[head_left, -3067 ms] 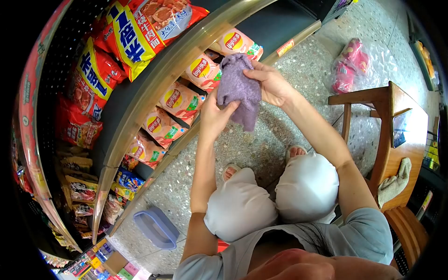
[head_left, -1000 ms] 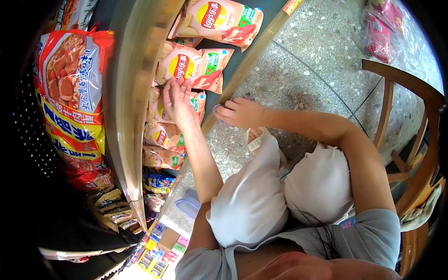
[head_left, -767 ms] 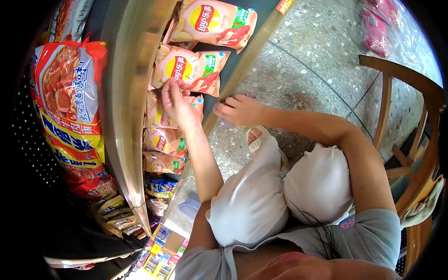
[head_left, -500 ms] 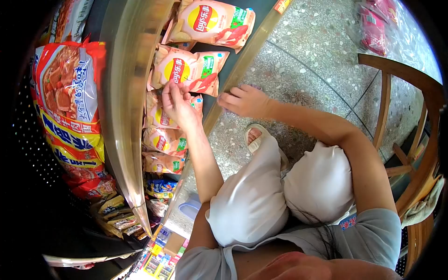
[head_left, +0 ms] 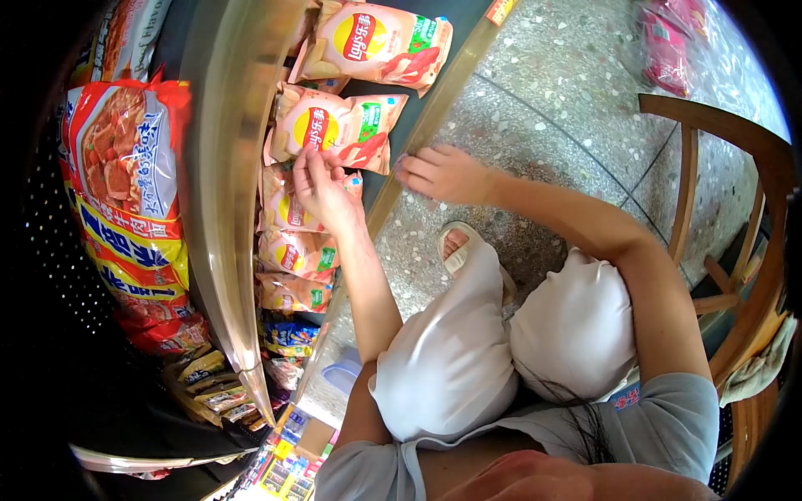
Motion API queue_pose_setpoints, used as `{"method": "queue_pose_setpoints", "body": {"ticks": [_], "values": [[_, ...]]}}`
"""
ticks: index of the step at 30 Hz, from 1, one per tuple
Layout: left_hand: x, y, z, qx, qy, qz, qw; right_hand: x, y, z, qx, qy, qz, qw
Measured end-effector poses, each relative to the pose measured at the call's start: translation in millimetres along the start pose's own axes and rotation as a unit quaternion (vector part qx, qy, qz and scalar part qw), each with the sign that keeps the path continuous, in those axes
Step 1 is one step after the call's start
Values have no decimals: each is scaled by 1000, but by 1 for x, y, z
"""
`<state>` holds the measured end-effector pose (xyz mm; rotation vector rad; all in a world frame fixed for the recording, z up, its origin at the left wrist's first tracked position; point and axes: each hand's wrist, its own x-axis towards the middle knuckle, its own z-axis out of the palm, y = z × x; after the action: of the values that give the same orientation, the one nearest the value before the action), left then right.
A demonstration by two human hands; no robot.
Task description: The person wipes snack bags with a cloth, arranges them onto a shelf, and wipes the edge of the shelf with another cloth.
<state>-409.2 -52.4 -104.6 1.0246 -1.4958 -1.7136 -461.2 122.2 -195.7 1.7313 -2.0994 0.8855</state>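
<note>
My left hand [head_left: 326, 188] reaches over the shelf, thumb and fingers pinched together at the lower edge of a pink Lay's potato chip bag [head_left: 322, 125]. Another pink chip bag [head_left: 376, 42] lies above it in the row. Below, partly covered by my left hand and wrist, is a further pink chip bag [head_left: 288, 200]. My right hand [head_left: 447, 174] lies palm down with fingers stretched toward the shelf's front rail [head_left: 388, 196], the tips at the rail and holding nothing.
More chip bags [head_left: 296, 253] and a blue snack packet [head_left: 291, 336] continue down the shelf. Red instant noodle packs [head_left: 125, 159] fill the shelf at left. A wooden chair [head_left: 689, 184] stands at right, near pink plastic packs [head_left: 666, 54] on the speckled floor [head_left: 551, 108].
My right hand has shifted slightly right and up along the shelf rail. My left hand stays at the same chip bag, nearly unmoved.
</note>
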Motion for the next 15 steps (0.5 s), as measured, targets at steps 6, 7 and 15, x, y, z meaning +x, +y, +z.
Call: {"method": "queue_pose_setpoints", "body": {"ticks": [6,7,15], "values": [[-2,1,4,0,7,-14,1000,11,-30,22,48,35,-68,996],[-2,1,3,5,12,-15,1000,12,-34,25,59,42,-75,995],[-4,-5,5,8,26,-24,999,11,-25,18,43,6,-25,999]]}}
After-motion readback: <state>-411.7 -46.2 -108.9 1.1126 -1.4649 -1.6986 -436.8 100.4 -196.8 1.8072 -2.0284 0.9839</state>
